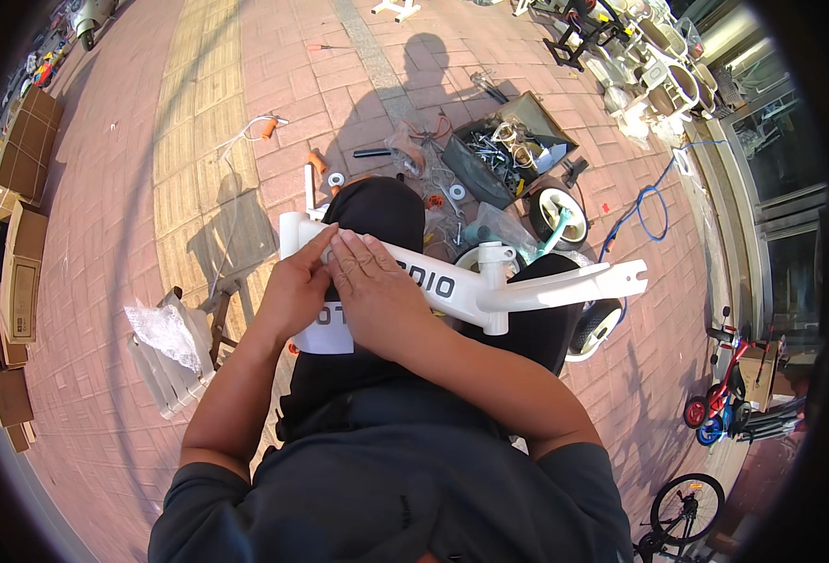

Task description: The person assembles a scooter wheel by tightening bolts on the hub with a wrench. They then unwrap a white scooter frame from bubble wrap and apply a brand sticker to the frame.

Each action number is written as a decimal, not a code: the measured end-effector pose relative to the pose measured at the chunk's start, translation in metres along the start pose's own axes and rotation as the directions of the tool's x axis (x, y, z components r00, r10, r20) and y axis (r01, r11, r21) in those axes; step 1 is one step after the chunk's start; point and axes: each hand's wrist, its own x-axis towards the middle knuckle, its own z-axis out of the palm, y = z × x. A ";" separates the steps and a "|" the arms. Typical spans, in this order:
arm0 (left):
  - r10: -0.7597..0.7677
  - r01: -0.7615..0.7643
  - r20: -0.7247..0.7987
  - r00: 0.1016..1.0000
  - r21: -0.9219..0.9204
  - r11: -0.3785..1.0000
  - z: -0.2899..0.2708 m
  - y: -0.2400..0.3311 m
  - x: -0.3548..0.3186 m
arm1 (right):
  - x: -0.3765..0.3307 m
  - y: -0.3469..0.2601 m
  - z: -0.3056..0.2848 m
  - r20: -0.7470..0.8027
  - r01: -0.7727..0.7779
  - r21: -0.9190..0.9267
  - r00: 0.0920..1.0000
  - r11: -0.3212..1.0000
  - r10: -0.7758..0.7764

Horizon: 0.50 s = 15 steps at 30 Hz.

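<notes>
A white bike frame [541,292] lies across my thighs, its forked end to the right and dark lettering along its main tube. Near its left end, my left hand [294,289] grips the tube, fingers bent over the top. My right hand [379,293] rests flat on the same tube, fingers straight and close together against the left fingertips. Below the hands hangs a white sheet [327,340] with dark lettering, partly covered by my right hand. What lies under both palms is hidden.
Ahead stands an open metal toolbox [475,169] full of bolts and hardware. Small white wheels [572,225] lie by my right knee. A blue hose [654,192] curls at the right. Bubble wrap [163,335] covers a crate at the left, and cardboard boxes [22,272] line the far left.
</notes>
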 end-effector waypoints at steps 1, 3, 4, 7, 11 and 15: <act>-0.003 0.003 0.010 1.000 -0.016 1.000 -0.002 -0.001 0.002 | 0.002 0.000 -0.001 0.011 -0.002 -0.002 1.000 1.000 0.002; -0.060 0.061 0.030 0.998 -0.036 0.997 -0.004 -0.002 0.002 | -0.001 0.001 -0.006 0.037 0.001 -0.009 0.999 1.000 -0.001; -0.113 0.113 0.043 0.993 -0.004 0.994 -0.005 -0.002 0.000 | -0.008 0.003 -0.012 0.056 -0.032 -0.015 0.998 0.999 0.033; -0.091 0.091 -0.019 0.996 -0.024 0.996 -0.002 -0.001 -0.007 | -0.047 0.019 -0.040 0.076 -0.174 -0.028 0.982 0.984 0.175; -0.024 0.030 -0.069 0.997 0.085 0.996 0.002 0.007 -0.012 | -0.073 0.046 -0.070 0.287 -0.378 -0.107 0.874 0.919 0.393; -0.033 0.043 -0.075 0.997 0.141 0.989 0.006 0.025 -0.014 | -0.060 0.064 -0.071 0.306 -0.276 -0.134 0.902 0.952 0.305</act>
